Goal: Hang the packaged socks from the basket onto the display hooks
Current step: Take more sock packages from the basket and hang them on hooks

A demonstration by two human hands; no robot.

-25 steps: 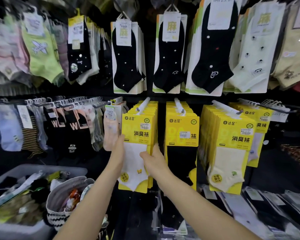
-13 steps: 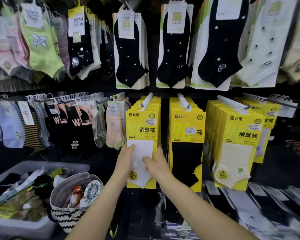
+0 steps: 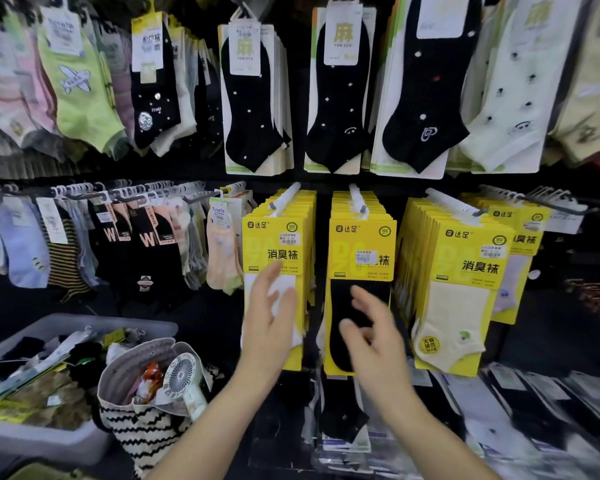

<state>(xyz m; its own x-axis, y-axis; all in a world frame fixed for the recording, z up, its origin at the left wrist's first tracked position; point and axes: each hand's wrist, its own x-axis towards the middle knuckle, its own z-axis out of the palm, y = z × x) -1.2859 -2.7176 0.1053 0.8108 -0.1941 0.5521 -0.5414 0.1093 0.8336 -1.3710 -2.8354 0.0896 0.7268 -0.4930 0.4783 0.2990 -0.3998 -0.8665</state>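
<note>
In the head view, the yellow-carded pack of white socks (image 3: 278, 244) hung at the front of a full stack on its white display hook (image 3: 287, 199). I take that pack as the landmark.

The left hand (image 3: 270, 318) was spread in front of the pack's lower half. Its fingers were straight and its grip was released. Motion blur hid whether the fingertips touched the plastic.

Just right of the landmark, the right hand (image 3: 373, 332) hovered before a yellow-carded pack of black socks (image 3: 361, 244). Its fingers were loosely bent and it grasped nothing.

Well down and left of the landmark sat the grey plastic basket (image 3: 94, 325), with more packaged socks heaped inside. A zigzag-patterned fabric bag (image 3: 142, 433) stood between the basket and the landmark.

The hanging of this pack looked finished, with both hands free of it. The next move would likely be a reach down-left to the basket for another pack. That pack's card would need to be turned upright so its hole could be found and matched to the hook carrying the same kind.
</note>
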